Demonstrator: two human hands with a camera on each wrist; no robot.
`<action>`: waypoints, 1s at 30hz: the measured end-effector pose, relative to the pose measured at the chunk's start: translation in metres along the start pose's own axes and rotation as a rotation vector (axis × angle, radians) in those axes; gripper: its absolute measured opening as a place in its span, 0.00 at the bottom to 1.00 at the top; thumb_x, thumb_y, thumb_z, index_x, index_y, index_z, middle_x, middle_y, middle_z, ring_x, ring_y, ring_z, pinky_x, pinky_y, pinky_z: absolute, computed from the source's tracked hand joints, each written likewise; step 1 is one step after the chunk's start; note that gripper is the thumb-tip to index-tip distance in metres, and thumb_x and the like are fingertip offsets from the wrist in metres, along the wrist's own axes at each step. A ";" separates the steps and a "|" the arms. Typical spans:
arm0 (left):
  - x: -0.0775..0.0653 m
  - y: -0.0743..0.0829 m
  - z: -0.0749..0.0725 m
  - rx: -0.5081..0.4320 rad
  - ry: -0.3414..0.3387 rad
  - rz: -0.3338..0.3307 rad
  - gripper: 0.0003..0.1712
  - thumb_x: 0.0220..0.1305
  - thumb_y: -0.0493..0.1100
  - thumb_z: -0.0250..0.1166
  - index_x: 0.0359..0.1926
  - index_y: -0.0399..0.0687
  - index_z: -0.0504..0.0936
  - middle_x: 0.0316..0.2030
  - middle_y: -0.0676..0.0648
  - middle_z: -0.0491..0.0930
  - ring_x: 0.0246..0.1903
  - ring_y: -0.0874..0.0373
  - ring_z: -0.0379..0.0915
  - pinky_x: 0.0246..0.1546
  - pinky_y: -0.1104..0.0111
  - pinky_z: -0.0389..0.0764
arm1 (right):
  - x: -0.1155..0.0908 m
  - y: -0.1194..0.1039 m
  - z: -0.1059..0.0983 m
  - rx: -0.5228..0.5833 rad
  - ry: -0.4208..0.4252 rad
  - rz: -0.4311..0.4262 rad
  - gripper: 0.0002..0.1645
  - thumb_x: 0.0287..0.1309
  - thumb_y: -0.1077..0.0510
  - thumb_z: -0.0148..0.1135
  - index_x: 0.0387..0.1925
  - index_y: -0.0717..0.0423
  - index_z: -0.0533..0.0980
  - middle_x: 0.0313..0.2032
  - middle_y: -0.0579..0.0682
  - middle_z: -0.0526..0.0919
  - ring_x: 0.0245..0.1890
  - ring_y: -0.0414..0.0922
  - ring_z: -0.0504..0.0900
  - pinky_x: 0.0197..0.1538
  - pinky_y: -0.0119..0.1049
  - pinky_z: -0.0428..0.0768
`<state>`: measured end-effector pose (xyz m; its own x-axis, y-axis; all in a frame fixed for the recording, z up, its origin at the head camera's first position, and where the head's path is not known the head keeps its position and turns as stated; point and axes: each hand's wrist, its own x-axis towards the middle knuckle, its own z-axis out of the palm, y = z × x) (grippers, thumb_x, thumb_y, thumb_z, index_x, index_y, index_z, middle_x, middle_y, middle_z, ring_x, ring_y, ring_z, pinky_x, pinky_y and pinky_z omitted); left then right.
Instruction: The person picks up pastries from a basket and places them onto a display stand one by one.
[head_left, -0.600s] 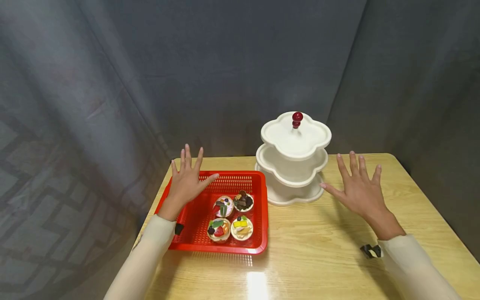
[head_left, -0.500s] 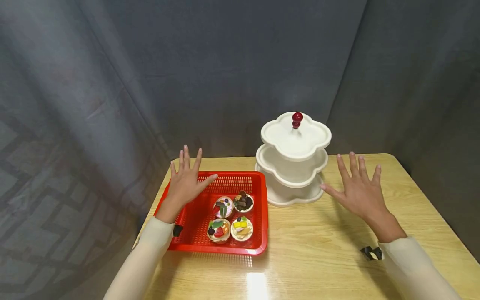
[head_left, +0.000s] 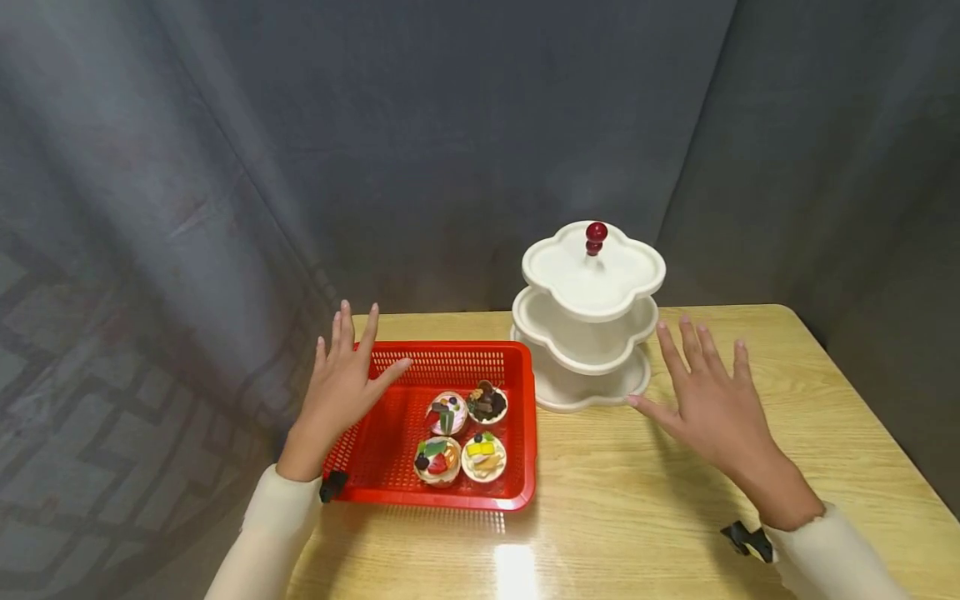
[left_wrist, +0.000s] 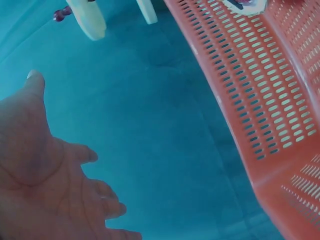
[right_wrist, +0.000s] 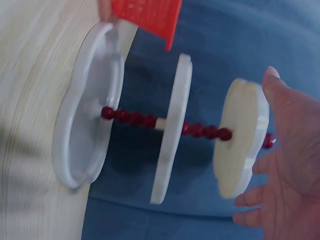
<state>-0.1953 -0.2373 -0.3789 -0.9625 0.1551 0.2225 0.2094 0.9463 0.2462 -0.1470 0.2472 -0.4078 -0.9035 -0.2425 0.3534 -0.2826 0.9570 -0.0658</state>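
My left hand (head_left: 339, 392) hovers over the left end of a red plastic basket (head_left: 525, 433), fingers spread and holding nothing. Several cupcakes sit together in the basket's right half: one with pink cream (head_left: 447, 414), one topped with chocolate (head_left: 486, 403), one with strawberry and a leaf (head_left: 437, 461), one with yellow fruit pieces (head_left: 483, 457). To the right of a white three-tier stand (head_left: 592, 275), my right hand (head_left: 712, 408) is held above the table with fingers spread, nothing in it. The right wrist view shows dark red beaded posts (right_wrist: 135, 118) between the stand's tiers.
Both things stand on a light wooden table (head_left: 615, 517), the stand just beyond the basket's right side. A dark grey curtain (head_left: 450, 167) hangs behind the table and along its sides. Black straps (head_left: 748, 542) show at both wrists.
My left hand has moved left and slightly down, toward the basket's left end. The right hand has drawn a little nearer to me. The basket, cupcakes and stand stay put.
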 end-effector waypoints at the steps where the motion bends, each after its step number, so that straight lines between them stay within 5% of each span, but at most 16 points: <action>1: -0.003 -0.001 -0.002 -0.005 0.000 -0.002 0.56 0.66 0.77 0.48 0.82 0.60 0.34 0.79 0.39 0.23 0.79 0.40 0.21 0.73 0.34 0.34 | -0.002 -0.003 -0.001 0.003 0.003 -0.004 0.66 0.57 0.22 0.57 0.81 0.55 0.44 0.77 0.69 0.48 0.77 0.67 0.46 0.72 0.72 0.33; 11: -0.037 -0.001 -0.016 -0.043 0.010 -0.013 0.55 0.68 0.72 0.53 0.82 0.57 0.38 0.80 0.38 0.27 0.78 0.35 0.27 0.73 0.34 0.38 | -0.013 -0.036 -0.010 0.068 0.016 -0.072 0.65 0.58 0.24 0.59 0.81 0.54 0.45 0.77 0.68 0.52 0.76 0.66 0.53 0.75 0.67 0.39; 19: -0.059 0.002 -0.016 -0.131 -0.005 -0.032 0.56 0.67 0.67 0.60 0.82 0.60 0.37 0.80 0.38 0.28 0.78 0.34 0.28 0.72 0.33 0.41 | -0.020 -0.059 -0.002 0.115 0.040 -0.142 0.62 0.60 0.25 0.58 0.81 0.55 0.48 0.77 0.64 0.53 0.78 0.59 0.51 0.79 0.53 0.39; 30: -0.088 -0.002 -0.016 -0.106 0.044 -0.037 0.53 0.69 0.65 0.60 0.82 0.58 0.41 0.80 0.37 0.30 0.78 0.34 0.31 0.74 0.35 0.39 | -0.017 -0.087 0.014 0.259 -0.001 -0.163 0.57 0.63 0.29 0.59 0.81 0.52 0.51 0.78 0.58 0.54 0.77 0.57 0.55 0.79 0.50 0.48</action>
<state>-0.1085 -0.2573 -0.3837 -0.9619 0.1053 0.2522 0.1928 0.9155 0.3531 -0.1116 0.1654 -0.4211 -0.8398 -0.3897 0.3779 -0.4965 0.8330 -0.2443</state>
